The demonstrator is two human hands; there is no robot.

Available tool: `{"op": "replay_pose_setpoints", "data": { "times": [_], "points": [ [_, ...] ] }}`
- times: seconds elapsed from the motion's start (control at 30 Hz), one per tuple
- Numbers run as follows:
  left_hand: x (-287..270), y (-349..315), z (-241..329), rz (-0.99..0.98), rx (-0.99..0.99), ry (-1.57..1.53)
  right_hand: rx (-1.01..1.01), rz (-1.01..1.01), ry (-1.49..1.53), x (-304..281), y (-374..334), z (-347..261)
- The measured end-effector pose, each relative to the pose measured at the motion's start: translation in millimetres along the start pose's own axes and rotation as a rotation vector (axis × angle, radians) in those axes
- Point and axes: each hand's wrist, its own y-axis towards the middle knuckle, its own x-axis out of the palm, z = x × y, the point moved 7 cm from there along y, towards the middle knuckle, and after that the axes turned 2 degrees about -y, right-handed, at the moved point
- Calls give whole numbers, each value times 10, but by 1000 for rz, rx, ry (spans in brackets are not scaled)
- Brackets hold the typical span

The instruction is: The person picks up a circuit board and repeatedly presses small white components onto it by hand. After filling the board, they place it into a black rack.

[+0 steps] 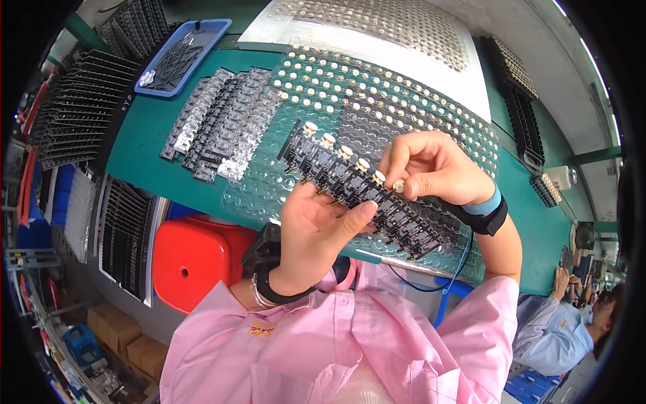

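My left hand (pixel 316 222) grips a long black circuit board panel (pixel 350 180) from below, its thumb pressed on the near edge. The panel is held tilted over the table and is crowded with small parts. Several small round white-and-gold components (pixel 345 152) stand in a row along its far edge. Between the thumb and forefinger of my right hand (pixel 441 168) is one more small round white component (pixel 398 186), right at the panel's far edge. Whether it touches the board I cannot tell.
Clear plastic trays (pixel 377 87) of round components cover the green table (pixel 145 148). Several board panels (pixel 232 124) lie to the left, near a blue tray (pixel 214 30) of thin black parts. Racks of panels (pixel 87 101) stand far left. A red stool (pixel 192 262) is below; a co-worker (pixel 558 337) sits right.
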Motion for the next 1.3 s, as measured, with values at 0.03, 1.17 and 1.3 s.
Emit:
{"op": "replay_pose_setpoints", "data": {
  "times": [0.03, 1.17, 1.3],
  "points": [
    [6, -2, -13, -5, -12, 3, 18, -1, -18, 3, -9, 10],
    [3, -2, -50, -5, -26, 25, -27, 276, -636, 185, -65, -255],
    [-6, 2, -41, 7, -15, 10, 17, 352, -691, 167, -87, -230]
  ]
}}
